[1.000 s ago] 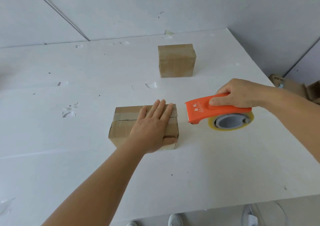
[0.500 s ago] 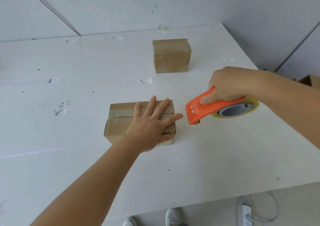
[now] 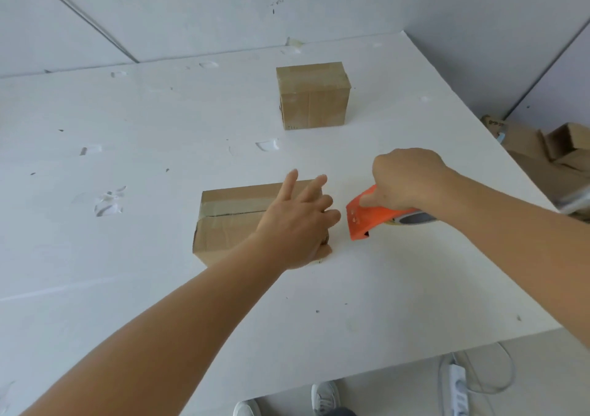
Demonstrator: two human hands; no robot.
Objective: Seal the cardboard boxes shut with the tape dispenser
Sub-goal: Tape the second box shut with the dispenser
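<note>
While the left hand (image 3: pixel 295 224) lies spread over the right end of the near cardboard box (image 3: pixel 230 220), its fingers are straight and fanned, the palm covering the box's top and the thumb reaching down the near right corner toward the white table (image 3: pixel 159 304). That box sits low and flat near the middle of the table, with a strip of clear tape along its top and a dark seam line showing between the flaps to the left of the hand. Just beside it on the right, apart from the box by a narrow gap, the right hand (image 3: pixel 408 179) grips the orange tape dispenser (image 3: pixel 370 216) from above, fingers curled round the handle. The dispenser's flat orange front points down and left toward the box's right end, and the roll of tape (image 3: pixel 415 219) at its back is mostly hidden under the wrist. Farther back on the table, well apart from both hands, a second cardboard box (image 3: pixel 314 96) stands upright with tape across its top. Off the table's right edge lie more cardboard pieces (image 3: pixel 549 150), and below the near edge a power strip (image 3: pixel 458 383) rests on the floor beside a pair of shoes (image 3: pixel 324 395).
</note>
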